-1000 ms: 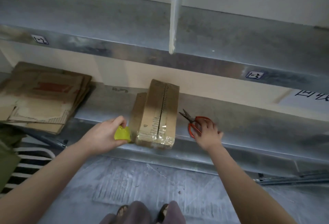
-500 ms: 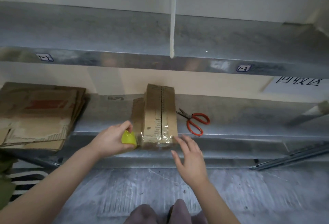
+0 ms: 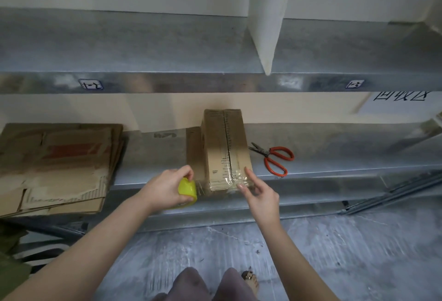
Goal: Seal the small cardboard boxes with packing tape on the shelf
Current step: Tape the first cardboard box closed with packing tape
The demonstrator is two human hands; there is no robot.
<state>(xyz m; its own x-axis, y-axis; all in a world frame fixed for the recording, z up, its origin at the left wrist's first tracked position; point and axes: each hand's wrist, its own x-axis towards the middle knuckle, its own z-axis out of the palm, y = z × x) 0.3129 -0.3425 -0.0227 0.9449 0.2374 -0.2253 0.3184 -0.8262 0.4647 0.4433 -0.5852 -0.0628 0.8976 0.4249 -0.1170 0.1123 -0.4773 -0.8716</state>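
Note:
A small brown cardboard box (image 3: 224,143) stands on the metal shelf (image 3: 334,147), its top flaps meeting in a centre seam. Clear packing tape (image 3: 233,180) crosses its near end and runs left to a yellow tape roll (image 3: 187,189). My left hand (image 3: 165,187) grips that roll just left of the box's near corner. Straight fingers of my right hand (image 3: 259,193) press on the tape at the box's near right corner. A narrower cardboard piece (image 3: 195,152) leans against the box's left side.
Red-handled scissors (image 3: 275,157) lie on the shelf right of the box. A stack of flattened cardboard (image 3: 57,164) fills the shelf's left end. An upper shelf (image 3: 215,61) with a white divider (image 3: 265,18) hangs overhead. Concrete floor and my feet are below.
My right hand has left the scissors on the shelf, moved left and come to press the taped near end of the box. The left hand still holds the roll.

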